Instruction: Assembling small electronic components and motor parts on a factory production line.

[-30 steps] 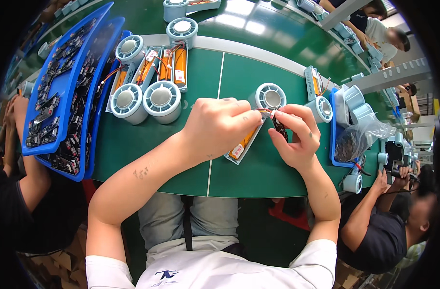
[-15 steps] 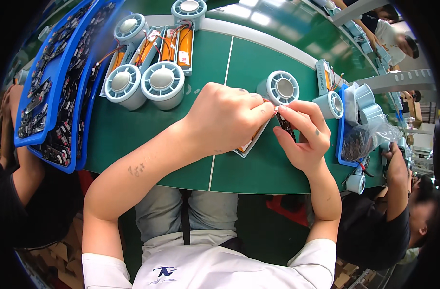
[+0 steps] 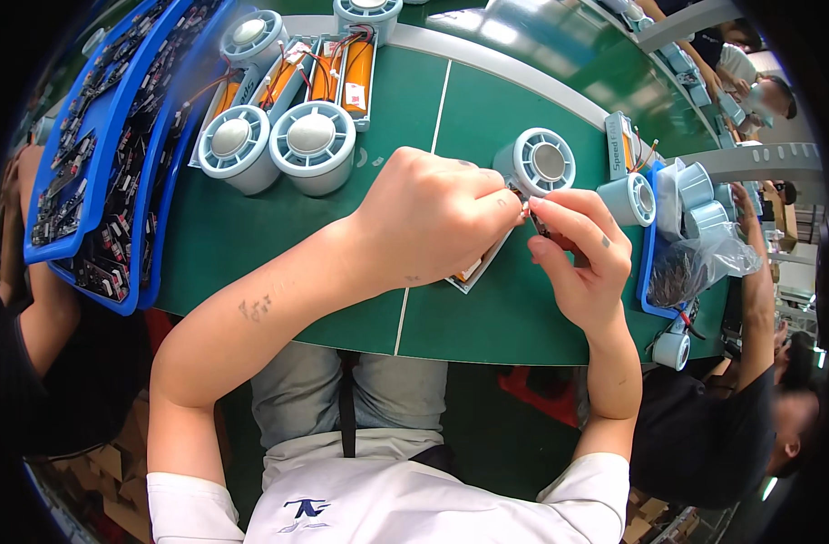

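A light-blue handheld fan unit [image 3: 545, 163] lies on the green table, its round head pointing away from me. Its open handle casing [image 3: 467, 283] shows partly beneath my left hand [image 3: 437, 218]. That hand is closed, thumb and index finger pinching a small wire connector [image 3: 525, 208] just below the fan head. Against it, my right hand [image 3: 587, 249] is closed in a pinch on a small dark circuit board [image 3: 540, 223]. The fingertips of both hands nearly meet, and whether plug and board are joined is hidden.
Several fan units with orange batteries [image 3: 358, 77] and loose wires stand at the far left. Blue trays [image 3: 92, 218] of circuit boards are stacked left. At right are another fan unit [image 3: 629, 198] and a blue bin [image 3: 650, 272] with parts and plastic bags. Co-workers sit on both sides.
Both hands stay pinched together at the fan, the right fingers drawn closer over the board so less of it shows. The view has shifted slightly. A co-worker's arm at right reaches farther forward.
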Demonstrator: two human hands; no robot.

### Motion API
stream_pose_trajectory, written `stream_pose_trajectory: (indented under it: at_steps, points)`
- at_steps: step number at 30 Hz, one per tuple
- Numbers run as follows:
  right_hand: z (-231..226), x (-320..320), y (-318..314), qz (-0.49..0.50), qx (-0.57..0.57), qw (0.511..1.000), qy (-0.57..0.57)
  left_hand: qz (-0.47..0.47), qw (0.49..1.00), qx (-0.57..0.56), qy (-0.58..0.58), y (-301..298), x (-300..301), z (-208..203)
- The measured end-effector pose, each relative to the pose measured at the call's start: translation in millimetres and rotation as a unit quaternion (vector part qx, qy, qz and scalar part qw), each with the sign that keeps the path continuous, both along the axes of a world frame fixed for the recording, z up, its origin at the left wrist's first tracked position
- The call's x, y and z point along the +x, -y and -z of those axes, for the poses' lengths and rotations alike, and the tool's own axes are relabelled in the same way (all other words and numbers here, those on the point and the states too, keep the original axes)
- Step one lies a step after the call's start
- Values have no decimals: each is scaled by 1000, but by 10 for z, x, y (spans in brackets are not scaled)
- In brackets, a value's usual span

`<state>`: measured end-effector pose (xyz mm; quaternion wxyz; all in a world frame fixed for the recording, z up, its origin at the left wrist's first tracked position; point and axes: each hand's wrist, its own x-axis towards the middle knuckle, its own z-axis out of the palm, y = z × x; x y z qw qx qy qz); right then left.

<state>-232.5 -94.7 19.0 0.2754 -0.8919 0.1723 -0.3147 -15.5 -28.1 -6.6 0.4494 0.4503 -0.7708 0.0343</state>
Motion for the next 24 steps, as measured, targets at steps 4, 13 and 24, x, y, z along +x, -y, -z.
stream_pose_trajectory:
  at_steps: [4,13,24]
  points:
    - [-18,54,-37,24,39,999,29,8,999,-7,-53,9,-10,8]
    - [6,25,-46,5,125,991,52,25,987,48,-148,25,-37,24]
    - [30,33,-44,-26,181,982,57,73,981,122,-131,35,47,1]
